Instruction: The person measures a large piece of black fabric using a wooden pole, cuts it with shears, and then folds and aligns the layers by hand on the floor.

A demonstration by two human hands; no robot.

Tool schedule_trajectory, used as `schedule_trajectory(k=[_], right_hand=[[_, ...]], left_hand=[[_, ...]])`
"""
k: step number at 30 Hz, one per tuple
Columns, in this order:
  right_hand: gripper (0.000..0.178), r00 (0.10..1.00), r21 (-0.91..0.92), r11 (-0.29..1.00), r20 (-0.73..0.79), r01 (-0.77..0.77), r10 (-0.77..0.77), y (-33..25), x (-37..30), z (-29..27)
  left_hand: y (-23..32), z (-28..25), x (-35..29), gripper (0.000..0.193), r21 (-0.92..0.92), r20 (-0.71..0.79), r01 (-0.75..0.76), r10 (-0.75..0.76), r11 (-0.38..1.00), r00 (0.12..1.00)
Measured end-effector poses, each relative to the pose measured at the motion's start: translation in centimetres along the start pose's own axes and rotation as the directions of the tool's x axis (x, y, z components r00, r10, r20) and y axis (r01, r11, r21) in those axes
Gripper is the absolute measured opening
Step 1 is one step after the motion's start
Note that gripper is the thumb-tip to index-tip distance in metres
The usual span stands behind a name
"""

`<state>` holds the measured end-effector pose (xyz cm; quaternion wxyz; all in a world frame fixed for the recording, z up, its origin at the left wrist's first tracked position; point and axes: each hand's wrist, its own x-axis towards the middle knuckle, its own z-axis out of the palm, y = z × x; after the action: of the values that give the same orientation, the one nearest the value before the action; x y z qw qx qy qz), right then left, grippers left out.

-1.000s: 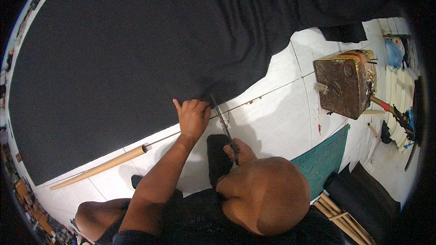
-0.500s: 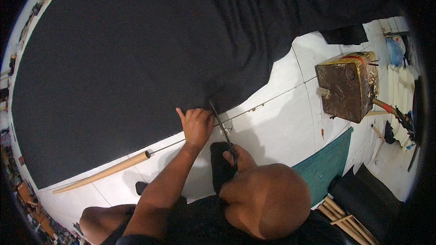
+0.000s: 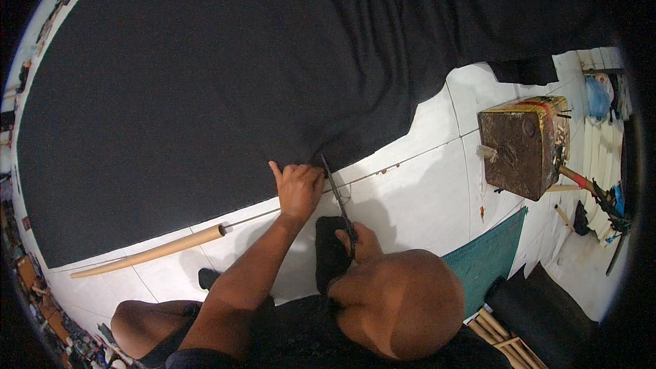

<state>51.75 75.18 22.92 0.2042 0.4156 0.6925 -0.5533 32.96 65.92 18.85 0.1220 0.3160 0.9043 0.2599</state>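
Note:
A wide sheet of black cloth (image 3: 184, 96) lies over the white tiled floor and fills the far side. At its near edge, my left hand (image 3: 299, 191) is closed on the cloth, the little finger sticking out to the left. My right hand (image 3: 367, 240), partly hidden behind my bent knee, grips a pair of scissors (image 3: 337, 195). Their blades point away from me and overlap the cloth edge just right of my left fingers. How far the blades are apart is hard to see.
A cardboard tube (image 3: 150, 251) lies along the cloth's near edge at left. On the right stand a brown-topped box (image 3: 516, 154), a green mesh mat (image 3: 488, 249), a black roll (image 3: 547, 307) and several wooden sticks (image 3: 502, 342). Assorted clutter (image 3: 41, 287) lines the left rim.
The view has tilted slightly, so the box and mat sit a little lower. Both hands and the scissors keep nearly the same place at the cloth edge.

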Motion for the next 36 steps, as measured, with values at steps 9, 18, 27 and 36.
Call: schedule_trajectory(k=[9,18,27,36], right_hand=[[0.048,0.995,0.053,0.997,0.083,0.052,-0.057,-2.1,0.3,-1.2],[0.049,0.982,-0.055,0.981,-0.011,0.188,-0.189,-1.5,3.0,0.2],[0.047,0.993,0.090,0.991,0.048,0.104,-0.109,0.9,3.4,0.4],[0.041,0.979,0.083,0.976,-0.009,0.202,-0.202,-4.8,4.5,0.3]], left_hand=[[0.0,-0.6,-0.2,0.013,-0.027,0.007,-0.003,0.003,1.000,1.000],[-0.3,-0.9,-0.2,0.010,-0.062,0.026,-0.026,0.027,0.998,0.999],[-0.4,-1.3,-0.5,0.031,-0.069,0.054,-0.074,0.077,0.995,0.996],[-0.3,-2.0,-1.7,0.053,0.305,0.223,-0.316,0.255,0.898,0.941]])
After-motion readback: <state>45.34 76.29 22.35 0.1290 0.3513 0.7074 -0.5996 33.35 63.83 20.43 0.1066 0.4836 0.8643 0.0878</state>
